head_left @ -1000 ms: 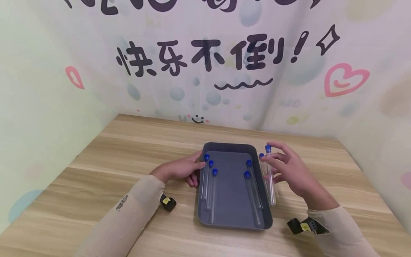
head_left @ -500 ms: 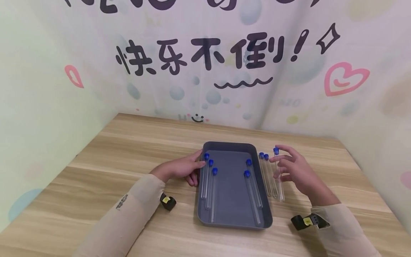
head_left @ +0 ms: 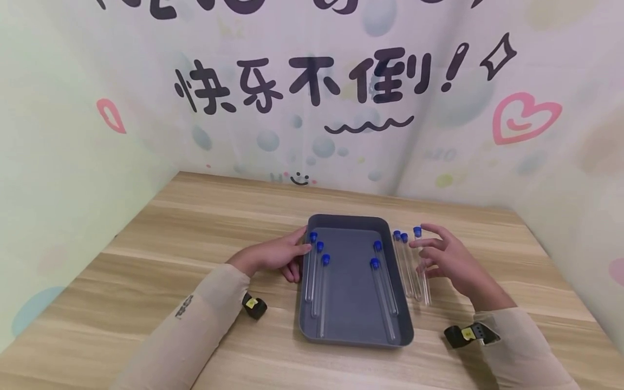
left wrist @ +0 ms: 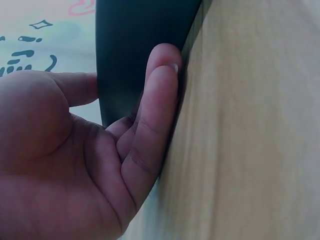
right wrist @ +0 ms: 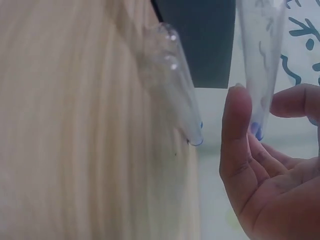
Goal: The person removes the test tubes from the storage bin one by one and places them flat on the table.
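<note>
A dark grey tray (head_left: 353, 344) lies on the table, its left side gripped by my left hand (head_left: 278, 254), the thumb at the rim. Inside it, clear test tubes with blue caps lie in two groups: three along the left wall, such as one test tube (head_left: 323, 303), and two by the right wall, such as another (head_left: 385, 303). Outside the right wall, two more capped test tubes (head_left: 407, 265) lie side by side. Just right of them my right hand (head_left: 450, 265) pinches a capped test tube (right wrist: 261, 55), which slants with its cap uppermost in the head view.
The wooden table (head_left: 209, 216) runs back to a printed wall cloth (head_left: 273, 141) with black lettering. In the left wrist view the tray's outer wall (left wrist: 135, 30) rises beside the fingers. A black wrist camera (head_left: 455, 336) sits below the right hand.
My right hand has shifted right with its test tube, away from the tray, uncovering the second tube beside the wall. Over the last half second it barely moved. The left hand stays put.
</note>
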Available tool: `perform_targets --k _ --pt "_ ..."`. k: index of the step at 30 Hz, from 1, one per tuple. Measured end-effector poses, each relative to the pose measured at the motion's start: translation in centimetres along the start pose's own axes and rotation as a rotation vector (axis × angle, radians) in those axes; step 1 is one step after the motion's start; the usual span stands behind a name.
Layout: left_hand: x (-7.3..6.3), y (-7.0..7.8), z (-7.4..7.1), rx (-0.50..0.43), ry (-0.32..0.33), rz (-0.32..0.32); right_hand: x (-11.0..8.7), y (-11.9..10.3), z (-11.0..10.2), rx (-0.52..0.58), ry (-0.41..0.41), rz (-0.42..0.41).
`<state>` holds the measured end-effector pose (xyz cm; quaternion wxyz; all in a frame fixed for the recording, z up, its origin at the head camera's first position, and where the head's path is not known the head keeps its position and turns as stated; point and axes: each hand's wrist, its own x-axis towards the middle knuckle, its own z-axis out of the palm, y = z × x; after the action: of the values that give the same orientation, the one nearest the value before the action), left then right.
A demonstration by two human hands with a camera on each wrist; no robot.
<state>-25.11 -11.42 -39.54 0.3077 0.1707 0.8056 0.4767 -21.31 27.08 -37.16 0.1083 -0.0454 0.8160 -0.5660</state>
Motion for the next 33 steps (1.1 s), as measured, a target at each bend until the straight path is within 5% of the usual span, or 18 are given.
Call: perform_targets --k 33 --pt "0.2 0.0 0.0 -0.002 -0.003 -0.004 0.8 2.0 -1.0 -0.192 -0.045 0.103"
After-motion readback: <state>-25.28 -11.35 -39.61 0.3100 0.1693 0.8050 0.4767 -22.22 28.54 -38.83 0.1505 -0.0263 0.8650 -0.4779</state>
